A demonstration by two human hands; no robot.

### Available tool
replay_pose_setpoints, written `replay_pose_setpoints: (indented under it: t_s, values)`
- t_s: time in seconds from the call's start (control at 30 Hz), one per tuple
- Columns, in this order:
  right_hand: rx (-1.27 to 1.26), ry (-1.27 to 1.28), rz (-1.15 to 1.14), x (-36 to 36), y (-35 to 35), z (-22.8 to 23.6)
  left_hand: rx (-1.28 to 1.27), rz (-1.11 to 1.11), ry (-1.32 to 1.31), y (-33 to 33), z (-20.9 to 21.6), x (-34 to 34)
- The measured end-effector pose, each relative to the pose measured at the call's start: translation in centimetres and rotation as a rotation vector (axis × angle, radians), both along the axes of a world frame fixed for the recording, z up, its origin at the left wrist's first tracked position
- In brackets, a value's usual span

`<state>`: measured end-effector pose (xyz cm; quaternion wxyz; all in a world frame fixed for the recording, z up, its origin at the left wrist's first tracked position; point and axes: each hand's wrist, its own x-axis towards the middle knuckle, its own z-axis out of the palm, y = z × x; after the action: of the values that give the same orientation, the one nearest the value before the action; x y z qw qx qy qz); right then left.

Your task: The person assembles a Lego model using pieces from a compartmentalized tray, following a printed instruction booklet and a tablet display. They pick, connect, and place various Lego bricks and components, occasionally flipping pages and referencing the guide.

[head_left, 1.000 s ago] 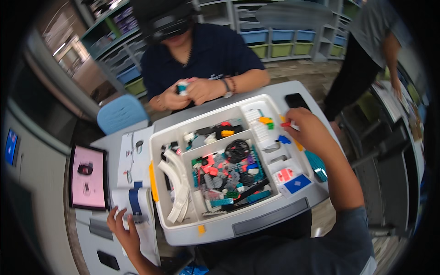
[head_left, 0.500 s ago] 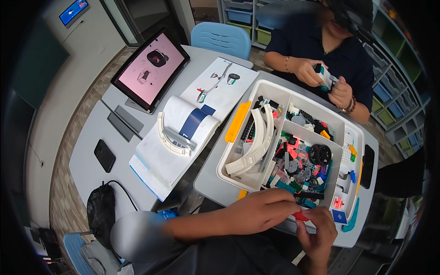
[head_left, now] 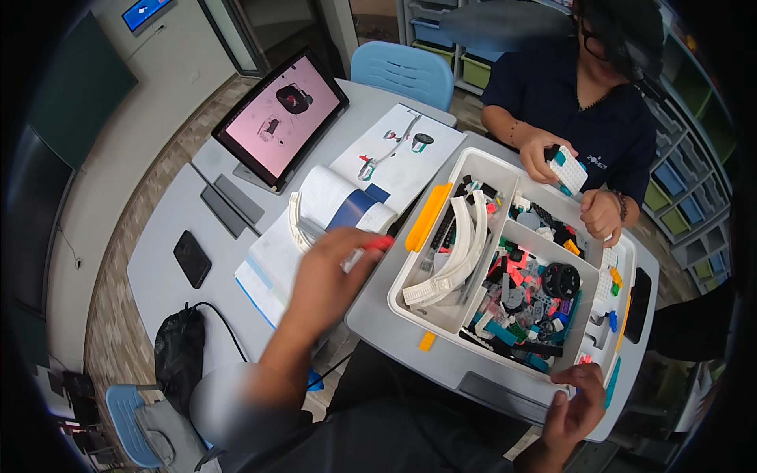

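Note:
My left hand [head_left: 331, 272] is over the right side of the open booklet [head_left: 260, 264], closed on a small red building piece [head_left: 380, 243] that sticks out from the fingertips. Slight blur hides the piece's exact shape. Partly behind this hand, a white curved rack piece [head_left: 296, 225] lies on the booklet. My right hand [head_left: 577, 404] is at the near right corner of the white sorting tray [head_left: 404, 303], fingers curled but apart, with nothing visible in them. Two white curved pieces [head_left: 453, 268] rest in the tray's left compartment; mixed bricks and a black wheel [head_left: 561, 281] fill the others.
Across the table a person's hands [head_left: 544, 162] hold a white and teal brick assembly [head_left: 568, 169]. A laptop [head_left: 276, 126] stands at the back left, with a phone [head_left: 192, 258] and a black bag [head_left: 180, 355] nearer. A yellow latch [head_left: 428, 217] edges the tray.
My left hand has left my right hand and swung left over the booklet, carrying the red piece. My right hand has let go of it and opened. The view has shifted slightly.

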<state>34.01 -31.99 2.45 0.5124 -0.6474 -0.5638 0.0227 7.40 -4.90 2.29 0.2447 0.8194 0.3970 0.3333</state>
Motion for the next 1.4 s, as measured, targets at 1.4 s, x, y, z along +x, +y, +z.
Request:
replay_pose_setpoints:
  t_s: [1.4]
  values:
    - [-0.449, -0.417, -1.522, 18.6, -22.8, -9.6, -0.145, 0.012, 0.544, 19.0, -6.2, -3.5]
